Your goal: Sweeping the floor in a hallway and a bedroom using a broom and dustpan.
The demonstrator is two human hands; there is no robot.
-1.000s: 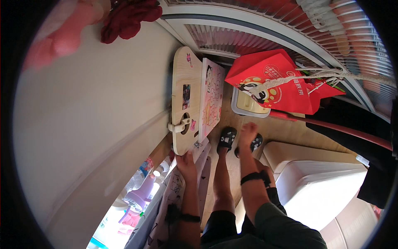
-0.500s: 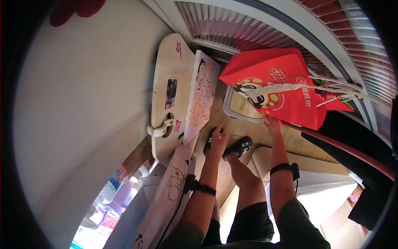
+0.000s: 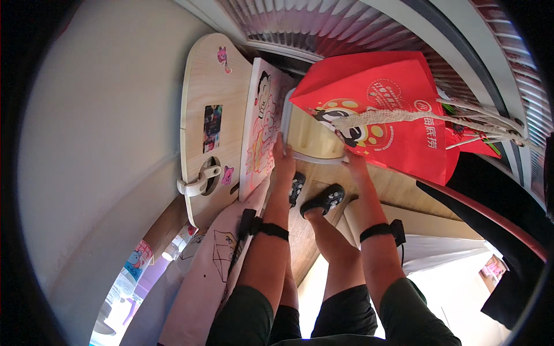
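Both my hands meet the near corners of a pale yellow rectangular plastic box with a light grey rim [image 3: 320,160], low on the brown wood-look floor [image 3: 314,177].
My left hand [image 3: 283,161] is at its left corner, just beside a white panel with a pink drawing [image 3: 261,130]; my right hand [image 3: 356,164] is at the right corner, by the lower edge of a large red bag with a cartoon print [image 3: 389,95], which hides part of the box. Fingers reach the rim on both sides — whether they curl under it, I cannot tell. A pale wooden board with stickers [image 3: 231,138] stands left of the panel — and my black clogs [image 3: 324,199] are nearer me than the box.
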